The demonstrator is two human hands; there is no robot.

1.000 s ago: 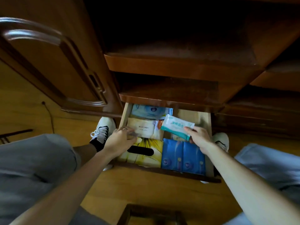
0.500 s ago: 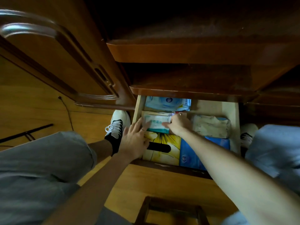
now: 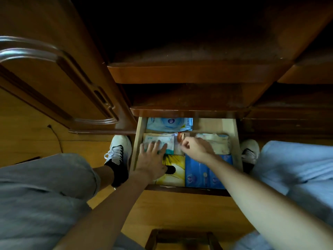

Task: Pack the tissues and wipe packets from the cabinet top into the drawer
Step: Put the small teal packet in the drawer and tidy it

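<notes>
The open wooden drawer (image 3: 138,139) holds several packets. My left hand (image 3: 153,159) lies flat, fingers spread, on a white and teal wipe packet (image 3: 162,141) at the drawer's left middle. My right hand (image 3: 196,147) hovers just right of that packet, fingers loosely curled, holding nothing that I can see. A pale blue wipe pack (image 3: 169,123) lies at the back. A yellow tissue box (image 3: 173,173) and a blue tissue pack (image 3: 200,175) fill the front. A cream tissue pack (image 3: 218,143) sits at the right.
The cabinet top (image 3: 189,73) and a lower ledge (image 3: 180,110) overhang the drawer's back. An open cabinet door (image 3: 54,83) stands to the left. My shoes (image 3: 119,152) flank the drawer. A dark wooden stool (image 3: 182,239) is near the bottom edge.
My right hand carried the teal wipe packet down into the drawer's left middle and let it go. My left hand moved on top of the packet.
</notes>
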